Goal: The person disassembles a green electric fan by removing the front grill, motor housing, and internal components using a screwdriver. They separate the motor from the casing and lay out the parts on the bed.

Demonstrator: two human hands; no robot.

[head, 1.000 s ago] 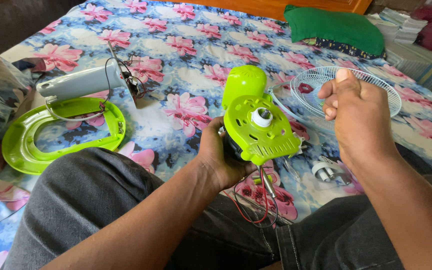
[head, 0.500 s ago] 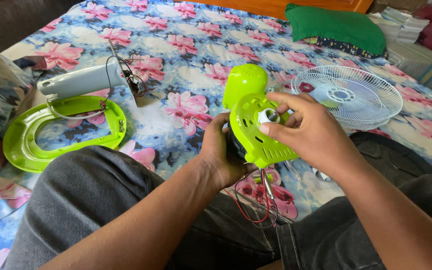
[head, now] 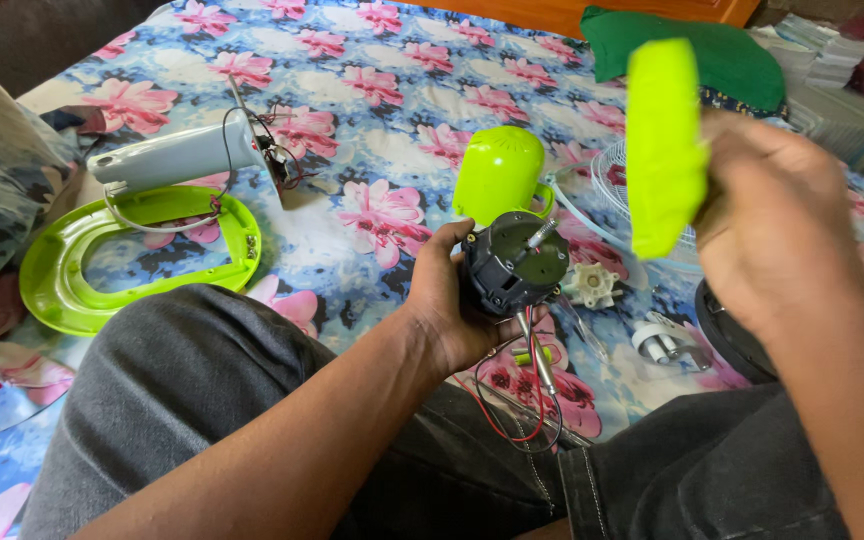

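The left hand (head: 447, 305) is closed around a dark fan motor (head: 514, 268) above the lap, near the bedspread's (head: 372, 120) front edge. The right hand (head: 767, 215) grips a lime-green cover (head: 664, 145), lifted well apart from the motor.

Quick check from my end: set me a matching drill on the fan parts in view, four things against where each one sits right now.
Things:
1. dark motor
2. green cover plate
3. grey stand column
4. white nut

Places:
A. lying on the bedsheet beside the motor
B. in the left hand
C. resting across the green base ring
D. raised in the right hand

Pairs: 1-B, 2-D, 3-C, 4-A
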